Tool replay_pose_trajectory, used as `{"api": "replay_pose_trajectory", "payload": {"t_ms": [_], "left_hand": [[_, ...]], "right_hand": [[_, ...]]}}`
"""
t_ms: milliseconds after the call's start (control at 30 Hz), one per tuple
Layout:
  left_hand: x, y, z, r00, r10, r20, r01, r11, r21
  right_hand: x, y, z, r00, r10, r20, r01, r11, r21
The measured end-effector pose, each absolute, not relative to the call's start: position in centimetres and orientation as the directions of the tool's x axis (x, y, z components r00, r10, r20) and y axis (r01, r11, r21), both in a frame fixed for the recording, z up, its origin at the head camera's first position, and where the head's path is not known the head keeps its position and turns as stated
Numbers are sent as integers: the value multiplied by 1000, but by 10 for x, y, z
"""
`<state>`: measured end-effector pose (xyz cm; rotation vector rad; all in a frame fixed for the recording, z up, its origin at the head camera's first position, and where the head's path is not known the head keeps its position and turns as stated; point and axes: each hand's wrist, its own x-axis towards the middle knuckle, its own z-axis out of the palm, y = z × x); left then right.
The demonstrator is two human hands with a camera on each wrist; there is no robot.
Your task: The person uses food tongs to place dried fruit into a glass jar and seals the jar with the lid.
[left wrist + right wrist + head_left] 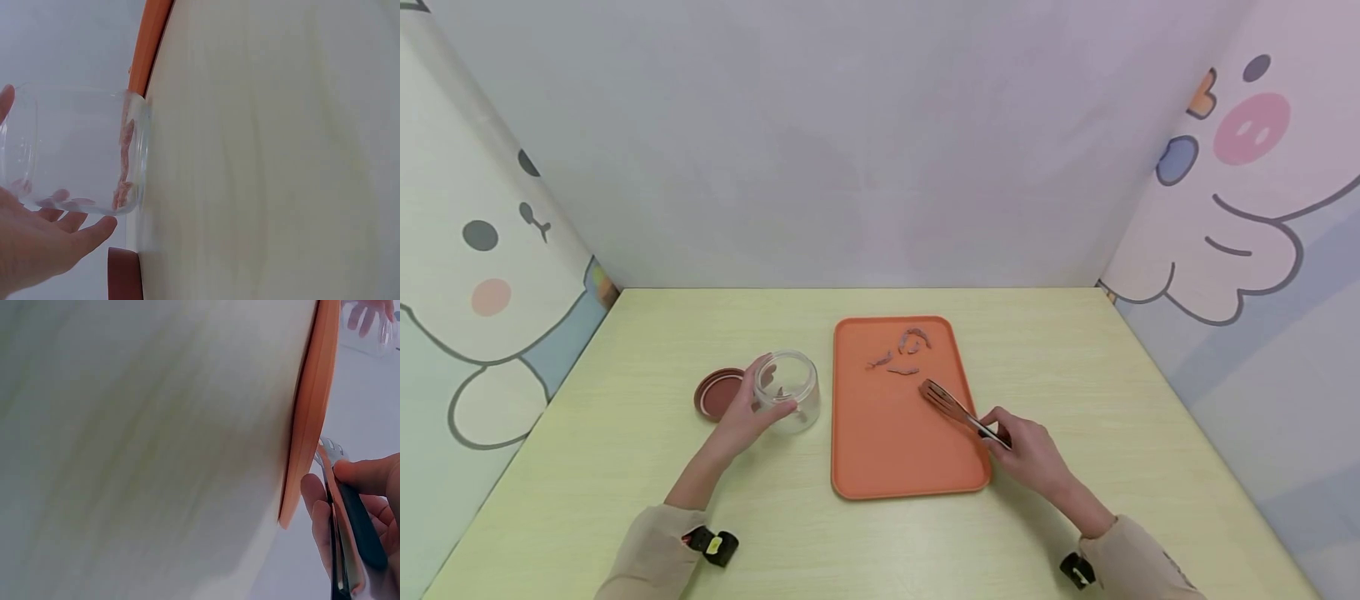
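Note:
My left hand (pixel 739 431) grips a clear glass jar (pixel 802 410) standing on the table left of the tray, thumb on the near side and fingers round the far left side. In the left wrist view, a few thin pinkish-brown strips (pixel 124 156) lie at the jar's bottom. Metal food tongs (pixel 953 407) are held in my right hand (pixel 1033 457), thumb pressing the dark handle (pixel 362 528). The slotted tips point up and left over the orange tray (pixel 891 454). Beyond them, several small greyish-brown pieces (pixel 903 371), shrivelled and some curved, lie toward the tray's far end.
A round reddish-brown lid (pixel 711 398) lies on the table left of the jar, partly behind my left hand. The light wooden table (pixel 1060 350) meets a pale wall (pixel 865 167) at its back edge, with cartoon-printed panels on both sides.

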<state>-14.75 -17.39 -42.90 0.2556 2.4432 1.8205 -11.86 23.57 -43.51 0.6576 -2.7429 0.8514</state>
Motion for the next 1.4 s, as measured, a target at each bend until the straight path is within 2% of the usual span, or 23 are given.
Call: {"api": "replay_pose_trajectory", "payload": {"t_ms": [233, 467, 767, 1000, 1400], "left_hand": [[-148, -174, -430, -982, 183, 36, 86, 274, 958], [-149, -175, -432, -981, 186, 53, 104, 280, 954], [-149, -174, -432, -982, 180, 53, 106, 298, 949], [-149, -175, -432, -983, 179, 43, 96, 300, 949], [-149, -174, -432, -983, 180, 44, 96, 294, 951]], "right_hand": [[-123, 238, -429, -853, -366, 372, -514, 714, -475], [-129, 240, -416, -856, -358, 374, -510, 711, -485], [-139, 237, -394, -827, -381, 413, -553, 684, -476], [-146, 223, -375, -821, -406, 402, -567, 665, -487], [-150, 182, -358, -765, -488, 421, -645, 576, -503]]}}
